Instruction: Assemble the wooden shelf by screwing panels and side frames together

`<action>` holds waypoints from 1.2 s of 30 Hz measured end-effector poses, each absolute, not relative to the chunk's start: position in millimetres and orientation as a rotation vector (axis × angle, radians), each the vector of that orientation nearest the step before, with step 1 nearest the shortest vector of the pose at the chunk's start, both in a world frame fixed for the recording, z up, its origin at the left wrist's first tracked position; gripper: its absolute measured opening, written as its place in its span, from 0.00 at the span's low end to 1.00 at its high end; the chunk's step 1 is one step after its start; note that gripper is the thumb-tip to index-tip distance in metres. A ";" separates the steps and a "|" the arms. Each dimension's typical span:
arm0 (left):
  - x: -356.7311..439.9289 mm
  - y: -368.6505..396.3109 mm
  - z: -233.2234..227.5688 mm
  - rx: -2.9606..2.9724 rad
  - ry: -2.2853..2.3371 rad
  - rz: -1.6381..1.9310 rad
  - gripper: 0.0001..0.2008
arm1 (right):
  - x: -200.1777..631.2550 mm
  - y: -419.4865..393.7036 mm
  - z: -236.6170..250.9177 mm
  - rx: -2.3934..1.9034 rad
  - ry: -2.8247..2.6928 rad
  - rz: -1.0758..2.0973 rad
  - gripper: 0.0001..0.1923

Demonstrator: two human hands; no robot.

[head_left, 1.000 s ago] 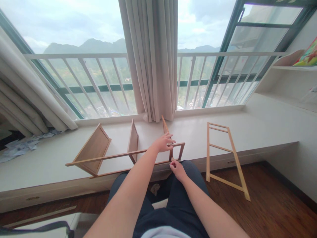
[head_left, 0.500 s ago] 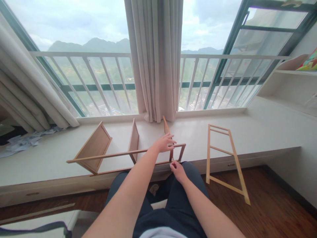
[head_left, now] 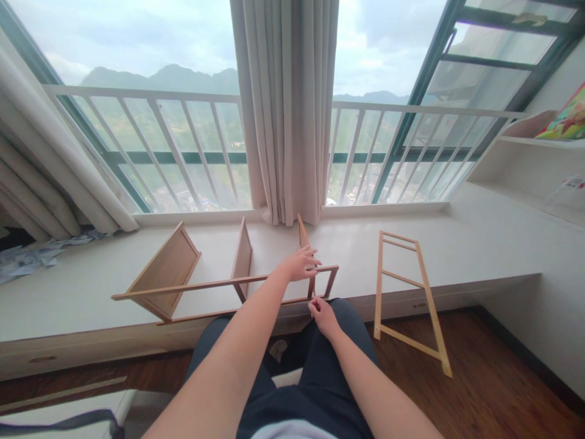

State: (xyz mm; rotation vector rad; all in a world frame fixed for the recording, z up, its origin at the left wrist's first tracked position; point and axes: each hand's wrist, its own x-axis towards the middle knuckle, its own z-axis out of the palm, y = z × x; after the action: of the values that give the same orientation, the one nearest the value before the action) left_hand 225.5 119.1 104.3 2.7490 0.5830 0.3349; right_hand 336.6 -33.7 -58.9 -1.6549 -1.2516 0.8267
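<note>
The wooden rack [head_left: 214, 283] lies on its side on the window ledge [head_left: 68, 292], overhanging my lap; it looks light but spindly, best held at its joints. My left hand [head_left: 299, 263] rests fingers-apart on the top rail. My right hand [head_left: 322, 310] pinches something small at the lower rail.

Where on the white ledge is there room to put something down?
The white ledge is bare to the right of the leaning wooden frame, toward the shelf. A smaller bare strip lies between that frame and the wooden rack. It is crowded around the rack, where the left hand and right hand are, and papers clutter the far left.
</note>
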 end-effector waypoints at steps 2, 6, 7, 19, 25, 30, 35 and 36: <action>225.4 118.8 104.5 2.744 0.583 0.340 0.18 | 336.4 -34.5 -57.7 -1.656 -1.260 0.806 0.09; 225.5 118.9 104.0 2.741 0.588 0.349 0.18 | 336.4 -36.1 -54.0 -1.666 -1.280 0.761 0.09; 225.5 118.9 103.9 2.744 0.588 0.351 0.18 | 336.4 -36.3 -53.1 -1.667 -1.279 0.756 0.09; 226.0 117.4 105.3 2.755 0.592 0.341 0.18 | 337.3 -37.7 -49.9 -1.668 -1.232 0.719 0.09; 225.8 116.6 106.1 2.761 0.592 0.343 0.18 | 336.7 -38.6 -47.0 -1.660 -1.226 0.709 0.08; 225.7 116.5 105.7 2.769 0.604 0.342 0.17 | 335.7 -41.1 -40.4 -1.620 -1.182 0.643 0.12; 225.6 116.3 106.0 2.772 0.601 0.339 0.18 | 337.1 -43.8 -36.5 -1.617 -1.115 0.574 0.15; 225.6 116.2 106.2 2.771 0.602 0.338 0.18 | 337.5 -43.9 -36.8 -1.619 -1.106 0.569 0.15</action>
State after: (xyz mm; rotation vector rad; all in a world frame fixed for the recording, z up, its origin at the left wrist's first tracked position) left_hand 225.6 116.2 106.2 2.7713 0.6023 0.3382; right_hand 337.5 -43.9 -36.8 -1.6187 -1.1062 0.5691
